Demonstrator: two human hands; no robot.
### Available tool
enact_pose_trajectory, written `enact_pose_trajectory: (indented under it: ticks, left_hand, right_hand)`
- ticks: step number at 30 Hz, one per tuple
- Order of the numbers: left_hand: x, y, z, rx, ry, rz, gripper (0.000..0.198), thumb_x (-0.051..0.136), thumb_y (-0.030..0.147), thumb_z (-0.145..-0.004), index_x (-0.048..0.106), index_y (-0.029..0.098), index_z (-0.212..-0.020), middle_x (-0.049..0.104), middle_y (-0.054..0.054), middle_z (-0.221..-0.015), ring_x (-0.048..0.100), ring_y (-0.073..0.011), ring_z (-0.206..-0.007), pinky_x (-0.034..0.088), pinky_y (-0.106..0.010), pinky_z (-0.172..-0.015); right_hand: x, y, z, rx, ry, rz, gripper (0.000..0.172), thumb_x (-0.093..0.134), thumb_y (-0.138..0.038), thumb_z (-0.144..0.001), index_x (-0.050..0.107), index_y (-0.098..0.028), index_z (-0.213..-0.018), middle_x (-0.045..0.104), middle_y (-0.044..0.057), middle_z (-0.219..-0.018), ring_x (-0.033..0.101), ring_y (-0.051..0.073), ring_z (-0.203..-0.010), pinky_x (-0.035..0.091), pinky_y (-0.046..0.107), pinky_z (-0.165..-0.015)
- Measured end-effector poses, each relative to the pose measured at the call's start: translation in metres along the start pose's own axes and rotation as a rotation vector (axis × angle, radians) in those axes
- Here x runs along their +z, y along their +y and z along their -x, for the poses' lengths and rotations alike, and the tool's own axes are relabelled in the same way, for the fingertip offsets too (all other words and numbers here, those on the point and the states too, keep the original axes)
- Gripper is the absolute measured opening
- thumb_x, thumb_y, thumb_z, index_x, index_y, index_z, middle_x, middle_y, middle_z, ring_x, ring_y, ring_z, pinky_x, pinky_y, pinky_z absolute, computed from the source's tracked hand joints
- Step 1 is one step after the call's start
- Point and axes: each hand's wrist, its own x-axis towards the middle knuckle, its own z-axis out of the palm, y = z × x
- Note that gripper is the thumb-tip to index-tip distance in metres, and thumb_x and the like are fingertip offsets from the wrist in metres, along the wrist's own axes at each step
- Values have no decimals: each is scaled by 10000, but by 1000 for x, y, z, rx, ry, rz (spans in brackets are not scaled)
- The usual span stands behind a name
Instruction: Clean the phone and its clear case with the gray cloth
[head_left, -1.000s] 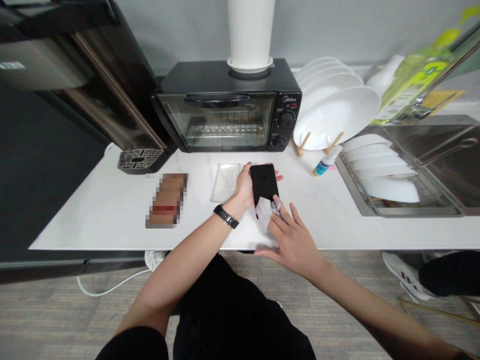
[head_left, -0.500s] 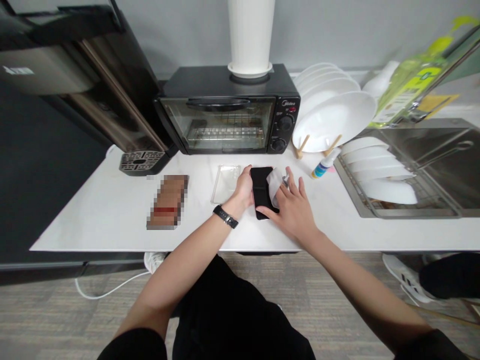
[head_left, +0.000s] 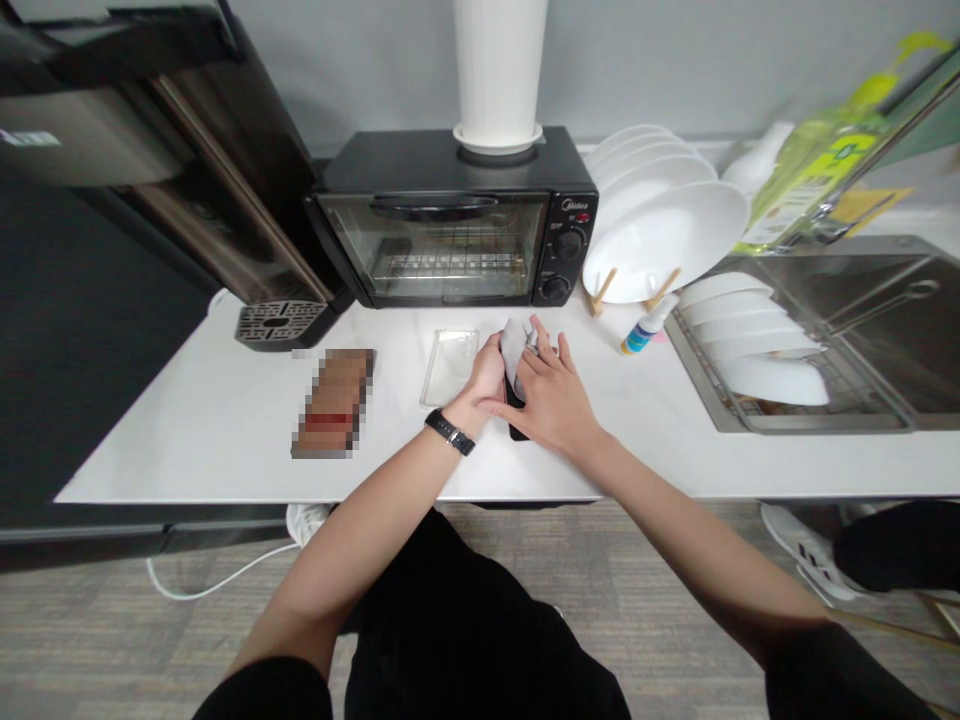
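Note:
A black phone (head_left: pixel 517 430) lies over the white counter, mostly covered by my hands. My left hand (head_left: pixel 487 372) holds it by its left side. My right hand (head_left: pixel 553 395) presses a grey-white cloth (head_left: pixel 513 345) on the phone's upper part, with some fingers raised and the thumb reaching across to the left wrist side. Left of my left hand rests a clear phone case (head_left: pixel 448 365). A small spray bottle (head_left: pixel 646 328) with a blue label is on the counter to the right of my right hand.
A black toaster oven (head_left: pixel 450 250) with a white pot (head_left: pixel 499 80) on top stands behind. White plates (head_left: pixel 667 235) and a sink rack (head_left: pixel 862 412) are at right, a pixelated object (head_left: pixel 334 403) and a dispenser (head_left: pixel 277 325) at left. Another person's shoe (head_left: pixel 806 555) shows below.
My right hand has moved left with the cloth, from the phone's right side across to its upper left. It now covers more of the phone. My left hand has kept its place.

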Motion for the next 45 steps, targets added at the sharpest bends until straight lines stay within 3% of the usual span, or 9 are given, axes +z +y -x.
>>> enact_pose_trajectory:
  ticks: [3, 7, 14, 18, 22, 27, 35, 39, 45]
  left_hand:
    - [2, 2, 10, -96, -52, 2, 491, 366, 378, -1048, 748, 99, -1180, 830, -131, -991, 795, -293, -998, 586, -427, -1022]
    - [0, 4, 17, -118, -54, -28, 645, 291, 504, -1079, 706, 72, -1314, 820, -193, -1097, 794, -339, -1043, 594, -490, -1011]
    - [0, 7, 20, -43, -35, -126, 736, 245, 575, -1097, 671, 47, -1383, 816, -216, -1090, 803, -341, -1012, 606, -402, -868]
    - [2, 7, 20, -72, -32, -119, 765, 224, 594, -1095, 632, 47, -1439, 807, -226, -1131, 791, -355, -1056, 599, -433, -913]
    - [2, 7, 19, -101, -35, -128, 794, 228, 617, -1090, 593, 28, -1478, 796, -237, -1173, 779, -354, -1101, 573, -474, -1015]
    - [0, 4, 15, -126, -66, -129, 752, 222, 598, -1101, 658, 67, -1409, 811, -199, -1159, 792, -329, -1069, 564, -490, -1068]
    - [-8, -3, 1, 56, 89, -221, 482, 448, 444, -1106, 736, 95, -1273, 838, -127, -1063, 799, -246, -1034, 533, -339, -1091]
    - [-3, -5, 1, 83, 97, -151, 437, 441, 382, -1110, 730, 109, -1292, 840, -97, -975, 802, -242, -1010, 538, -339, -1080]
    - [3, -2, 18, -119, -63, -69, 639, 320, 537, -1097, 717, 90, -1322, 829, -166, -1058, 803, -315, -1033, 591, -453, -1044]
  right_hand:
    - [-1, -7, 6, -17, -8, -11, 833, 454, -802, -975, 698, -70, -1288, 717, 244, -1365, 244, 431, -1645, 229, 698, -1321]
    - [-7, -16, 27, -34, -26, 5, 737, 517, -778, -967, 726, -103, -1178, 745, 235, -1285, 263, 435, -1639, 245, 699, -1320]
    - [-14, -28, 83, -59, -91, 74, 760, 514, -783, -968, 663, -127, -1322, 702, 203, -1414, 279, 431, -1634, 339, 708, -1281]
    - [-16, -26, 100, -23, -90, 126, 735, 501, -718, -1011, 627, -105, -1397, 637, 189, -1522, 302, 458, -1617, 344, 712, -1269]
    - [-19, -16, 89, 57, -57, 139, 680, 501, -657, -1036, 637, -100, -1402, 662, 204, -1484, 295, 464, -1618, 299, 721, -1282]
    - [-18, 2, 53, 104, -29, 123, 757, 434, -697, -1040, 631, -70, -1416, 662, 231, -1473, 264, 454, -1633, 224, 725, -1307]
    - [-10, 15, 10, 46, 1, 68, 845, 389, -763, -1020, 635, -56, -1412, 653, 247, -1478, 227, 445, -1646, 198, 718, -1314]
    - [-6, 8, 4, -4, -15, 48, 887, 400, -808, -988, 653, -53, -1378, 661, 254, -1460, 243, 437, -1644, 199, 699, -1323]
    - [-8, -5, 21, -42, -15, 20, 777, 484, -795, -968, 718, -106, -1239, 739, 235, -1318, 258, 416, -1645, 242, 694, -1320]
